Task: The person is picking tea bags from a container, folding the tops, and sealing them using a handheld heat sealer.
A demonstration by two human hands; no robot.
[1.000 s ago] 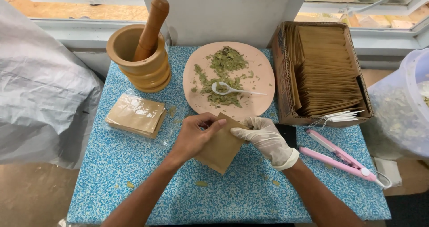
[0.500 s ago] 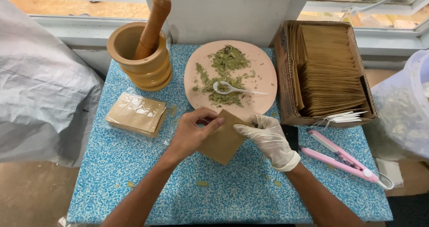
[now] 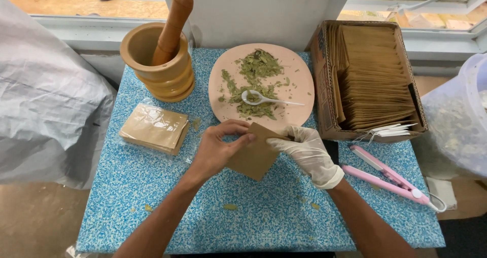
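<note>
My bare left hand (image 3: pixel 215 149) and gloved right hand (image 3: pixel 304 151) pinch one flat brown paper pouch (image 3: pixel 253 156) at its top edge, just above the speckled blue counter (image 3: pixel 253 222); it sits tilted, a corner pointing toward me. Beyond it lies one round pink plate (image 3: pixel 299 70) of dried green leaves with one white plastic spoon (image 3: pixel 264 99).

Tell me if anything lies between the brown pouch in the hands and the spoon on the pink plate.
Nothing visible does. The brown pouch, held by the left hand and gloved right hand, sits just below the pink plate; only scattered dried leaves surround the white spoon.
</note>
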